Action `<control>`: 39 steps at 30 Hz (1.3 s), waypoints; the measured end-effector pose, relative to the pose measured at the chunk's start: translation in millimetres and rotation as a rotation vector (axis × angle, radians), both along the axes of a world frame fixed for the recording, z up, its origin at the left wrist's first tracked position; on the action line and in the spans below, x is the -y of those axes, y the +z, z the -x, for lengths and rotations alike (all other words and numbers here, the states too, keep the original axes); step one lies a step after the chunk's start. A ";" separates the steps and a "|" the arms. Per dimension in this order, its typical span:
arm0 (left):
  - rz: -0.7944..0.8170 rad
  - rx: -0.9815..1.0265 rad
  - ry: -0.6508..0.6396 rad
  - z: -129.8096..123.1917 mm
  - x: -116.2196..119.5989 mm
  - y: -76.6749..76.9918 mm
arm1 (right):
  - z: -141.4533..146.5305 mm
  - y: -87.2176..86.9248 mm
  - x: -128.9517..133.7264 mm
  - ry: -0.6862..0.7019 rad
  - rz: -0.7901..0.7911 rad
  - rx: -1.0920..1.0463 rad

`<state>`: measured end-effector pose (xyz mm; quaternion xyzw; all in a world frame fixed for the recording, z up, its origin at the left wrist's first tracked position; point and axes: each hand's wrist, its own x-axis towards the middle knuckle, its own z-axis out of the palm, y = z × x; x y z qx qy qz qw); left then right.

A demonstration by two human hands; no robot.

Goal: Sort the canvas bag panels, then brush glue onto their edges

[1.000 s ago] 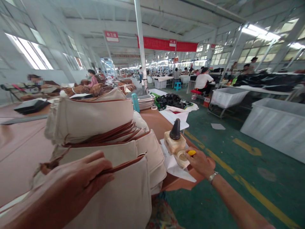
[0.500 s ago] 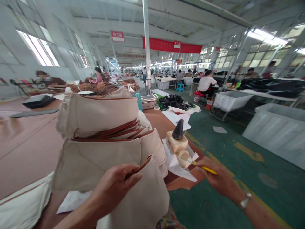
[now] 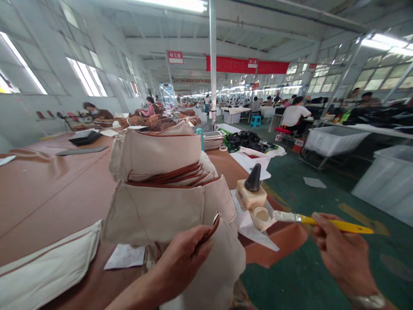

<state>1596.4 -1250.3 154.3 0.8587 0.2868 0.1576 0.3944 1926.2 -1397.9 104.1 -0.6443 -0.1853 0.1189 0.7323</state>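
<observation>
1. Currently the left hand [image 3: 182, 262] is low at centre, palm turned inward, wrist angled up from the lower edge. The right hand [image 3: 342, 254] is raised at lower right, a wristwatch [image 3: 368, 301] at its wrist.
2. Compared with the half-second-earlier view, the right hand has moved further right and away from the round cup [image 3: 260, 217]. The flat brush [image 3: 335, 226] now lies nearly level, pointing left, instead of having its tip down in the cup. The left hand has moved up and right along the work.
3. Left fingers [image 3: 196, 245] are closed on the brown-trimmed top edge of a cream canvas panel [image 3: 206, 271], which hangs below the hand. Right fingers [image 3: 318, 228] are closed around the yellow handle, near its middle.
4. The brush's metal ferrule and bristles reach toward the cup's rim; whether they touch cannot be told. The cup sits against a cream block [image 3: 251, 196] topped by a black cone [image 3: 254, 178], both on white paper [image 3: 248, 228].
5. Stacked cream canvas pieces [image 3: 158, 155] stand just beyond the left hand on a brown table [image 3: 48, 193]. Co-workers sit at benches in the distance.
</observation>
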 end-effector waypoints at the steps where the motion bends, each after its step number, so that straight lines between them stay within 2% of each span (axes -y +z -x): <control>1: 0.026 0.010 -0.009 -1.7 1.9 0.1 | 10.0 16.7 -1.8 0.056 -0.124 -0.095; 2: 0.050 0.019 -0.016 -3.1 3.9 0.9 | 20.6 32.4 -4.2 0.121 -0.201 -0.156; 4: 0.083 0.035 -0.038 -4.8 8.2 4.1 | 41.2 57.7 -9.6 0.234 -0.259 -0.198; 7: 0.122 0.036 -0.084 -4.5 15.0 12.1 | 67.0 75.6 -16.0 0.374 -0.249 -0.206; 11: 0.154 0.030 -0.131 -1.7 22.2 21.5 | 89.2 71.9 -22.8 0.519 -0.205 -0.233; 14: 0.186 0.031 -0.178 -0.4 25.8 23.3 | 94.7 67.0 -28.7 0.591 -0.164 -0.203; 18: 0.201 0.045 -0.189 -0.5 28.1 21.6 | 92.8 71.4 -28.8 0.460 -0.203 -0.153; 20: 0.169 0.035 -0.186 -0.9 28.2 21.7 | 92.9 72.9 -25.7 0.449 -0.219 -0.166; 24: -0.021 -0.033 -0.250 -1.2 29.0 26.7 | 93.9 68.1 -22.9 0.587 -0.170 -0.205; 28: -0.348 -0.180 -0.370 0.4 34.1 31.0 | 85.6 74.0 -22.4 0.451 -0.214 -0.157; 31: -0.695 -0.274 -0.390 1.1 39.2 29.6 | 81.1 85.2 -20.2 0.449 -0.222 -0.139; 34: -0.933 -0.275 -0.417 1.0 43.4 29.6 | 85.1 87.4 -17.8 0.536 -0.201 -0.139; 39: -1.036 -0.263 -0.419 3.4 47.2 38.2 | 85.3 74.8 -3.5 0.778 -0.046 -0.023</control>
